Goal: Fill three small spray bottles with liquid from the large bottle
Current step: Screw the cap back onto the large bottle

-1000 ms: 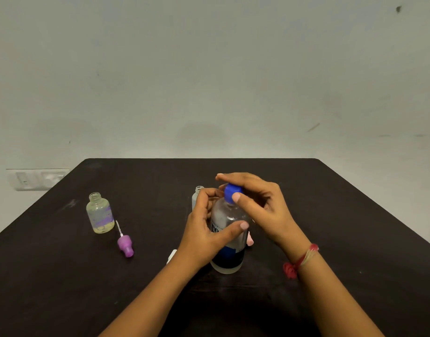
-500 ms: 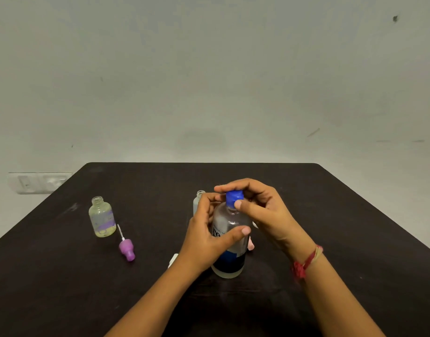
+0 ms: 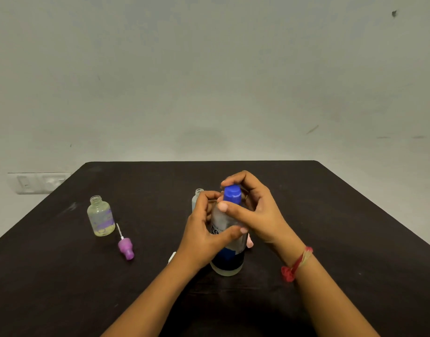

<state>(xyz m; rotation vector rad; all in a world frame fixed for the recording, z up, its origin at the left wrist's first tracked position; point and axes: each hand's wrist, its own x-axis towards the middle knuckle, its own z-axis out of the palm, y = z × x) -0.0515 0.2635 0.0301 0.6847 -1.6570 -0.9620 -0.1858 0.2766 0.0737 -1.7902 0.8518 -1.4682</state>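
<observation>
I am at the cap of the large bottle (image 3: pixel 229 260). My left grip (image 3: pixel 199 237) wraps its clear upper body, thumb across the front, and holds it upright on the surface (image 3: pixel 330 227). My right grip (image 3: pixel 257 212) pinches the blue cap (image 3: pixel 232 194) from above, thumb in front and fingers behind. I cannot tell whether the cap is coming off or going on. I judge the next move to be a twist of the right grip against a steady left.

One small spray bottle (image 3: pixel 198 192) shows its open neck just behind my left grip. Another small bottle (image 3: pixel 101 216), pale liquid inside and neck open, stands well off to that grip's left, with its purple spray head (image 3: pixel 126 249) lying beside it.
</observation>
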